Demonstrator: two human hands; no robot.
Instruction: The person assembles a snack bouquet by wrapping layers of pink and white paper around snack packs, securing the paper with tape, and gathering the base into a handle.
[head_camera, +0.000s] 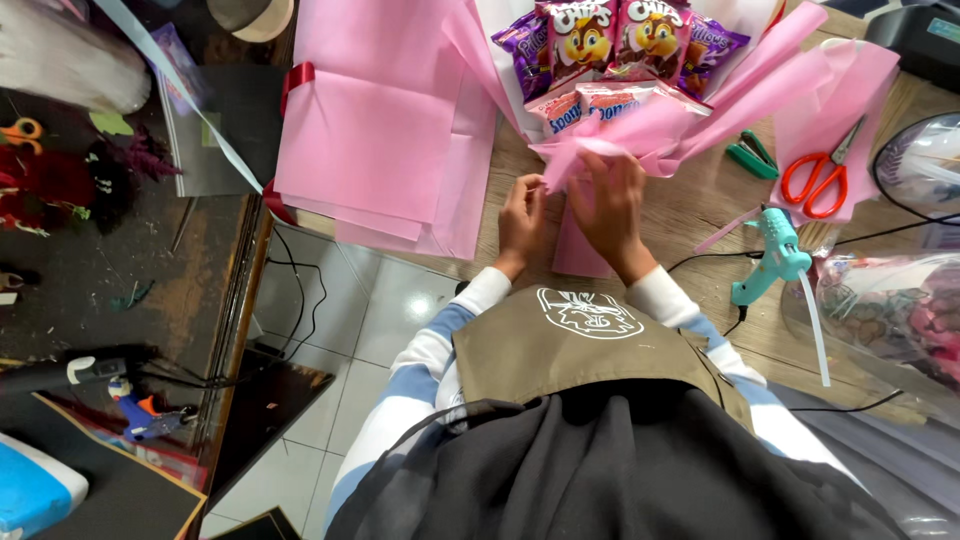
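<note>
On the wooden counter (690, 215), seen from the head camera, a bouquet of snack packets (612, 45) lay wrapped in pink tissue paper (640, 135). The left hand (522, 215) pinched the gathered paper at the neck, its fingers (530, 190) pressed together; the right hand (612, 205) closed round the same bunch. A firm, even squeeze low on the gather would likely hold the pleats. Red scissors (822, 180) and a teal glue gun (772, 255) lay nearby to the right.

We count six snack packets (610, 45) above the hands, one red-handled scissors (818, 178), one glue gun (775, 255) and one green stapler (752, 155) to their right.
</note>
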